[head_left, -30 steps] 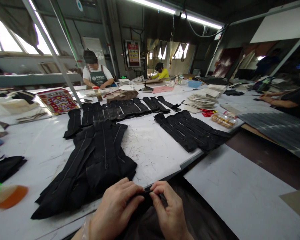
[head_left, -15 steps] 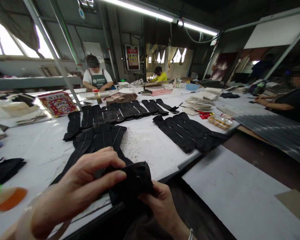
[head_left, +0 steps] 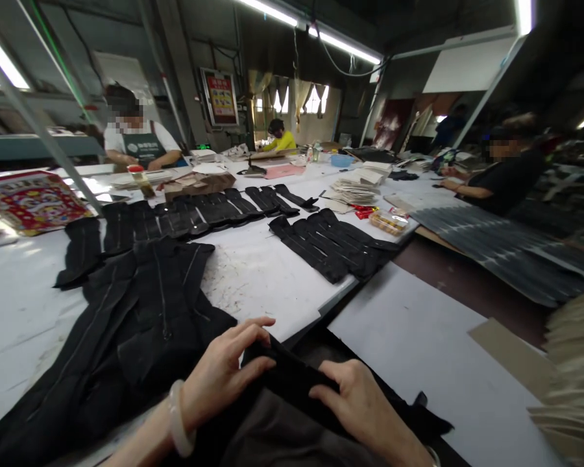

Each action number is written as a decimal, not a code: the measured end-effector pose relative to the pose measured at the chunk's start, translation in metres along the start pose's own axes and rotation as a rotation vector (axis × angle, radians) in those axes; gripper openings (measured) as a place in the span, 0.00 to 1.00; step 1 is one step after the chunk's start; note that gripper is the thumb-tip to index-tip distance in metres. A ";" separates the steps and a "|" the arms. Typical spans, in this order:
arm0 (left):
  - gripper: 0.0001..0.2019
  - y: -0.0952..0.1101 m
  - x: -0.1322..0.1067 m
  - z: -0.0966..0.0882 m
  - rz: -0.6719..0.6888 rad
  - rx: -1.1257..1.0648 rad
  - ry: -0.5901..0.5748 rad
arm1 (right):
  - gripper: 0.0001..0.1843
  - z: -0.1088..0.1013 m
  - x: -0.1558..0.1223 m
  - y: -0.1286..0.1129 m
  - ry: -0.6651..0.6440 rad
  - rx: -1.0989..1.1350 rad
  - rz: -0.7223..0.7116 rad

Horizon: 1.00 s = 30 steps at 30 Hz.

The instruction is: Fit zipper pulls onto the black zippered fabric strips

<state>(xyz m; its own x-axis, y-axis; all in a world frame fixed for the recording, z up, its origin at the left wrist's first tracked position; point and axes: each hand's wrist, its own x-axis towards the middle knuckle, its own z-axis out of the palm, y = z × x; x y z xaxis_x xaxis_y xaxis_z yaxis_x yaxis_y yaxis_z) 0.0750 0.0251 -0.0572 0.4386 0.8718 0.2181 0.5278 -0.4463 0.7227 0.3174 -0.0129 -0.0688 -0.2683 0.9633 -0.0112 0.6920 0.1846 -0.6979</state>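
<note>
A strip of black fabric (head_left: 299,373) stretches between my two hands, over the dark cloth on my lap. My left hand (head_left: 236,363), with a pale bangle on the wrist, grips its left part between thumb and fingers. Farther right, my right hand (head_left: 357,395) pinches the same strip, whose loose end trails out to the right past that hand. Left of my hands lies a heap of black zippered fabric pieces (head_left: 158,305). Behind it runs a row of similar black pieces (head_left: 189,217), and another group of black pieces (head_left: 331,246) lies near the table edge.
Beside the white table (head_left: 257,279) on the right is a white board (head_left: 409,324) with a beige sheet (head_left: 509,357). A plastic food box (head_left: 388,222) and paper stacks (head_left: 355,191) stand farther back. Co-workers (head_left: 139,139) sit around the table.
My view has swung right. My hands have moved apart, and the bunched black fabric is now stretched out between them, lower over my lap.
</note>
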 end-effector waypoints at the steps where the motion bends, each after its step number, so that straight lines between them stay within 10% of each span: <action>1: 0.02 -0.001 0.002 0.007 0.001 -0.025 -0.016 | 0.14 -0.001 -0.005 0.004 0.008 -0.013 0.002; 12: 0.05 -0.001 0.008 0.065 -0.143 -0.286 -0.118 | 0.06 -0.005 -0.040 0.035 -0.011 0.080 0.096; 30: 0.05 0.011 -0.002 0.069 -0.096 -0.201 -0.042 | 0.16 0.024 -0.006 0.013 0.020 0.395 0.056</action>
<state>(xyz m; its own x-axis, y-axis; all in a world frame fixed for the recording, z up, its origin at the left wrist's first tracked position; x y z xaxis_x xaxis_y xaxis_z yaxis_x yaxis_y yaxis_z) 0.1297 0.0042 -0.0946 0.4251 0.8975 0.1177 0.4147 -0.3086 0.8560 0.3123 -0.0211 -0.0953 -0.2215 0.9741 -0.0460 0.3933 0.0461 -0.9183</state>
